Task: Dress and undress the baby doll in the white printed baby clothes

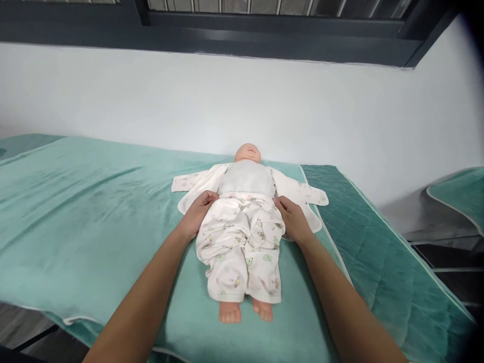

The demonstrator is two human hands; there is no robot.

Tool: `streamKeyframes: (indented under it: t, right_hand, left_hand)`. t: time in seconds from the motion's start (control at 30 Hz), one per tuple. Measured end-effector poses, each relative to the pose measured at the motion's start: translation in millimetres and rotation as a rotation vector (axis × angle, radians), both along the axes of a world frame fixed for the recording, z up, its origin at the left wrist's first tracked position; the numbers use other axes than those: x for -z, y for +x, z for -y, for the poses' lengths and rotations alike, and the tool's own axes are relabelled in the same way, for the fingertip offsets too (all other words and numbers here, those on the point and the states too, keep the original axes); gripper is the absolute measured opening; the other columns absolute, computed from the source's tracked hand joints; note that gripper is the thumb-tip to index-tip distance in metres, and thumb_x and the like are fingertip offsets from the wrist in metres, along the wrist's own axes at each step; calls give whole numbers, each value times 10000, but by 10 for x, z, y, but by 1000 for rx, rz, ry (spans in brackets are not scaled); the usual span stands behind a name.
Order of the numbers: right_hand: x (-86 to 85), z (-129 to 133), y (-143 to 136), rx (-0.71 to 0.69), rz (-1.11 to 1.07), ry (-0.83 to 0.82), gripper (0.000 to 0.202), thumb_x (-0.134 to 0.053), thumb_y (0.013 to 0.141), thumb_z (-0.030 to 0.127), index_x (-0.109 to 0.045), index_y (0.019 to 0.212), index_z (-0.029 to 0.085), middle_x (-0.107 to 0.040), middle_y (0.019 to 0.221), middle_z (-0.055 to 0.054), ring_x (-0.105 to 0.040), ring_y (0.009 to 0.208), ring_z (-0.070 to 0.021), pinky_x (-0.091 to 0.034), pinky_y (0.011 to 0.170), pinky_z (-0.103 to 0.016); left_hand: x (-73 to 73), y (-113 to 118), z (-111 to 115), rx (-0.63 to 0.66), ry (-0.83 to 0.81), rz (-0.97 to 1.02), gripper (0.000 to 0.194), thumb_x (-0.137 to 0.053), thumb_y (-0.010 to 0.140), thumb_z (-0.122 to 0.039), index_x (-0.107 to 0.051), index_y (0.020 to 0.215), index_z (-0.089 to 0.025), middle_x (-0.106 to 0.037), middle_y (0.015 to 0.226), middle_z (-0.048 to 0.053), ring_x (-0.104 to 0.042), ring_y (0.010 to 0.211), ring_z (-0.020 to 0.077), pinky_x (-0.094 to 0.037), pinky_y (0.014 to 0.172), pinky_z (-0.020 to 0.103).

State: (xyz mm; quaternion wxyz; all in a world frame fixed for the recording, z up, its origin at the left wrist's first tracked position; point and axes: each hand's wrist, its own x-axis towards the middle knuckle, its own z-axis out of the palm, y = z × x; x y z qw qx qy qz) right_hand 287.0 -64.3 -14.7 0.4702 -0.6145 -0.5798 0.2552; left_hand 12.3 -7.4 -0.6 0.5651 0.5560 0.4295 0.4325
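A baby doll (248, 153) lies on its back, head toward the wall and bare feet toward me. White printed pants (244, 237) cover its legs up to the waist. Its white jacket (298, 194) is spread open on both sides, with the sleeves out and the grey torso bare in the middle. At the waistband's left side, my left hand (202, 209) is closed on the pants, fingers pinched at the edge. My right hand (293, 217) pinches the waistband on the opposite side. Parts of the fingertips are hidden by the cloth.
Under the doll is a green sheet (94, 222) with some creases, over a bed. A darker quilted green pad (381, 252) lies to the right. Behind are a white wall (189, 101) and a dark window frame (264, 38). Another green cloth (459, 194) shows at far right.
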Motion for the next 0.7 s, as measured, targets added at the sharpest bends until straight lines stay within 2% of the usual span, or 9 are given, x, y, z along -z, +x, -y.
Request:
streamKeyframes:
  t: [0.07,0.17,0.27,0.37,0.53,0.7]
  right_hand:
    - [4,62,-13,-22,-3,-28,336,-506,912,520,-600,805,215,-620,758,6,-517,754,-172,-393,672,-275]
    - [5,174,-9,-147,-141,-127,286,-513,910,495,-612,1009,246,-643,766,19,-530,686,-161,-411,613,-266]
    - [-16,258,19,-295,-269,-200,323,-560,894,460,-580,1147,261,-668,798,22,-554,657,-152,-447,615,-271]
    - [-54,285,43,-406,-372,-229,393,-629,864,439,-555,1203,253,-691,875,2,-597,703,-155,-489,670,-294]
    - [-131,312,55,-533,-457,-262,541,-696,836,404,-486,1321,285,-706,1039,-29,-655,903,-194,-537,787,-339]
    - [-211,378,82,-598,-461,-314,689,-721,832,361,-401,1441,317,-636,1284,-58,-600,1148,-227,-519,942,-393]
  left_hand:
    - [-15,-16,12,14,-4,-8,243,-714,754,-354,-620,919,-203,-619,867,-11,-537,733,120,-405,647,222]
    - [-60,-39,41,75,5,-4,322,-745,698,-282,-614,984,-215,-644,932,12,-574,810,153,-439,697,244]
    - [-117,-46,76,128,38,-21,404,-766,644,-218,-602,1014,-220,-657,981,28,-586,894,177,-455,759,257]
    - [-148,-40,96,121,40,-42,393,-760,656,-237,-595,1012,-227,-650,966,18,-582,863,169,-453,734,253]
    - [-150,-20,105,50,86,-96,337,-766,670,-281,-595,953,-219,-628,934,2,-559,806,154,-434,690,239]
    - [-185,20,135,16,113,-83,298,-757,656,-247,-581,895,-214,-601,883,-14,-522,757,141,-413,653,229]
